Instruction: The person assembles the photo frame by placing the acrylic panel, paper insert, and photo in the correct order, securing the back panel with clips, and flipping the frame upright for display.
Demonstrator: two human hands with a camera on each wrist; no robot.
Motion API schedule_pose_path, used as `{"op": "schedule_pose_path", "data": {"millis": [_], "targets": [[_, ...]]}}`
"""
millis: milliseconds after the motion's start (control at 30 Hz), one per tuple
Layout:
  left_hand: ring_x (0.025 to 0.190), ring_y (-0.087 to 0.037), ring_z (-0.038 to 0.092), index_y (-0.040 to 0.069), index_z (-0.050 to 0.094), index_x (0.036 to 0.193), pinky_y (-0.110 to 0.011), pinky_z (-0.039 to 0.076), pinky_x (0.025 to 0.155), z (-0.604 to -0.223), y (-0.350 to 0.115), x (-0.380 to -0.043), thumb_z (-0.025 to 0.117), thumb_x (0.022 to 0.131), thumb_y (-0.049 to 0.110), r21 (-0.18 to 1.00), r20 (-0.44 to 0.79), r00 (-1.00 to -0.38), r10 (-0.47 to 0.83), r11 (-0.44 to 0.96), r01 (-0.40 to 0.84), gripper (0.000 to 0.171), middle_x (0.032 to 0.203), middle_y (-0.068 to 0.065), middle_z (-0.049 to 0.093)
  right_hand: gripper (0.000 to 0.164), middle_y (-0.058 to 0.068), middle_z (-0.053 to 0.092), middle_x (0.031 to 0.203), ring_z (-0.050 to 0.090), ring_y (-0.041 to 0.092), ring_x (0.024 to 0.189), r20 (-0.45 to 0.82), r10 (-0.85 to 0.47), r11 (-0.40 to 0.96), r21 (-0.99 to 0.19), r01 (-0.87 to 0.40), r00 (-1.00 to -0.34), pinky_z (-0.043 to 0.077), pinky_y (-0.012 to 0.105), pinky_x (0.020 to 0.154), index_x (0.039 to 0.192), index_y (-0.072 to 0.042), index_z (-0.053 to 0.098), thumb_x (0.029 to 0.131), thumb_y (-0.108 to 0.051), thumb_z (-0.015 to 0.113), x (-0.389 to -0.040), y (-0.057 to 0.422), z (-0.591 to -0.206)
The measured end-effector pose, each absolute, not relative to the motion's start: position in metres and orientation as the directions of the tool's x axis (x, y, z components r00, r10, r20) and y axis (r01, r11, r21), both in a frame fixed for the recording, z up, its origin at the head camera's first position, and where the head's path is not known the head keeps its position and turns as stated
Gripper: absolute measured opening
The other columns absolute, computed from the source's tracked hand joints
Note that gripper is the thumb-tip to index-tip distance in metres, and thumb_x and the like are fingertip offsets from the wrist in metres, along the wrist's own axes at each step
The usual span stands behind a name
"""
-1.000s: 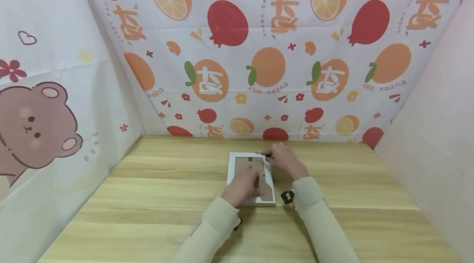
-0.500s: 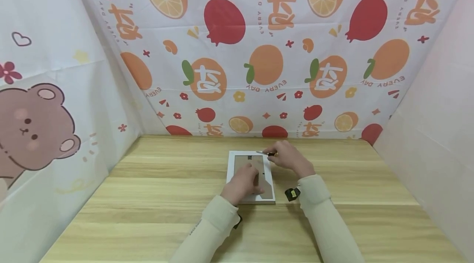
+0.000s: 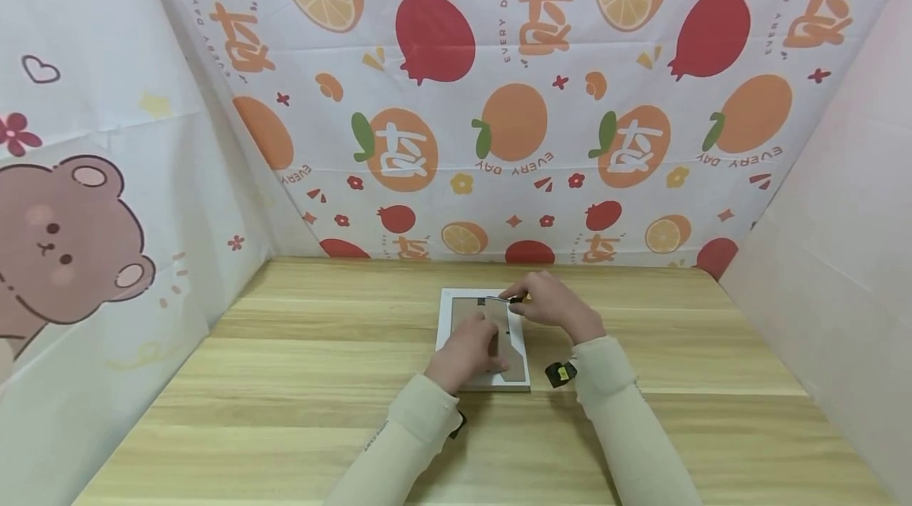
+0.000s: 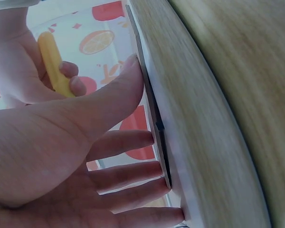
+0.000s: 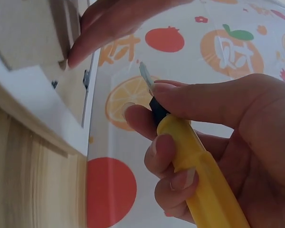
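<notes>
A white picture frame point(image 3: 445, 320) lies back side up on the table, its brown backing board point(image 3: 504, 351) showing. Small dark metal tabs point(image 3: 481, 302) sit at the board's edge. My left hand point(image 3: 466, 351) rests on the board, fingertips and thumb touching it with fingers fairly straight. In my right hand point(image 3: 549, 304) is a screwdriver point(image 5: 204, 185) with a yellow handle, black collar and thin metal blade. Thumb and index finger pinch it near the collar while the other fingers curl round the handle. In the head view its tip overlaps the tab at the frame's far end.
The wood-grain table point(image 3: 321, 379) spreads around the frame on all sides. A fruit-printed cloth point(image 3: 442, 126) hangs behind the table's far edge. White cloths hang at both sides, the left one with a printed bear point(image 3: 71, 245).
My right forearm has shifted a little to the right since the first frame. The screwdriver's tip has moved from the frame's white edge to the far tab. My left hand stays in place.
</notes>
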State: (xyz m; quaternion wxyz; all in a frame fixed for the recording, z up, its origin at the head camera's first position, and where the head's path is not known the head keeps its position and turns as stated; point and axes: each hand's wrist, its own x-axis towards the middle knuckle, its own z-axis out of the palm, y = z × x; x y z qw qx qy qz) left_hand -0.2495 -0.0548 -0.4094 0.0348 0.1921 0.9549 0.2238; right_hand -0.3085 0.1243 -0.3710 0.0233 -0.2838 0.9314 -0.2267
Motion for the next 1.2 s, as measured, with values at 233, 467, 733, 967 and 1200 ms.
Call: {"op": "schedule_pose_path", "data": {"millis": [233, 467, 733, 967, 1200], "targets": [[0.078, -0.019, 0.050, 0.006, 0.063, 0.084, -0.033, 0.044, 0.070, -0.410, -0.053, -0.251, 0.091, 0.079, 0.025, 0.440, 0.014, -0.922, 0.386, 0.826, 0.352, 0.034, 0.090, -0.007, 0.055, 0.025, 0.013, 0.077, 0.117, 0.063, 0.014, 0.084, 0.062, -0.567, 0.706, -0.477, -0.523, -0.822, 0.055, 0.029, 0.079, 0.119, -0.005, 0.077, 0.095, -0.006, 0.072, -0.305, 0.120, -0.368], [0.080, -0.021, 0.051, 0.005, 0.066, 0.092, -0.036, 0.046, 0.073, -0.410, -0.053, -0.253, 0.090, 0.080, 0.025, 0.453, 0.012, -0.922, 0.387, 0.820, 0.350, 0.034, 0.092, -0.008, 0.057, 0.024, 0.011, 0.078, 0.117, 0.068, 0.015, 0.091, 0.052, -0.573, 0.713, -0.461, -0.528, -0.818, 0.059, 0.034, 0.086, 0.119, -0.006, 0.077, 0.095, -0.006, 0.071, -0.302, 0.117, -0.366], [0.077, -0.019, 0.047, 0.004, 0.066, 0.090, -0.032, 0.042, 0.068, -0.410, -0.053, -0.253, 0.089, 0.081, 0.024, 0.457, 0.004, -0.917, 0.399, 0.815, 0.356, 0.031, 0.087, -0.005, 0.053, 0.024, 0.007, 0.079, 0.112, 0.061, 0.010, 0.079, 0.068, -0.601, 0.702, -0.431, -0.567, -0.796, 0.053, 0.024, 0.072, 0.119, -0.009, 0.078, 0.095, -0.008, 0.072, -0.301, 0.112, -0.369], [0.075, -0.018, 0.046, 0.003, 0.065, 0.084, -0.031, 0.041, 0.067, -0.409, -0.053, -0.251, 0.088, 0.082, 0.023, 0.454, -0.002, -0.915, 0.404, 0.815, 0.359, 0.031, 0.086, -0.005, 0.053, 0.024, 0.005, 0.079, 0.112, 0.059, 0.009, 0.077, 0.070, -0.611, 0.703, -0.409, -0.582, -0.788, 0.050, 0.021, 0.069, 0.118, -0.011, 0.078, 0.095, -0.008, 0.072, -0.302, 0.108, -0.371], [0.074, -0.018, 0.045, 0.003, 0.064, 0.081, -0.030, 0.039, 0.066, -0.408, -0.051, -0.253, 0.088, 0.083, 0.023, 0.463, -0.007, -0.917, 0.398, 0.814, 0.350, 0.031, 0.082, -0.004, 0.051, 0.023, 0.005, 0.078, 0.116, 0.062, 0.009, 0.080, 0.060, -0.612, 0.702, -0.419, -0.576, -0.789, 0.052, 0.022, 0.070, 0.118, -0.010, 0.078, 0.096, -0.009, 0.072, -0.302, 0.109, -0.371]]}}
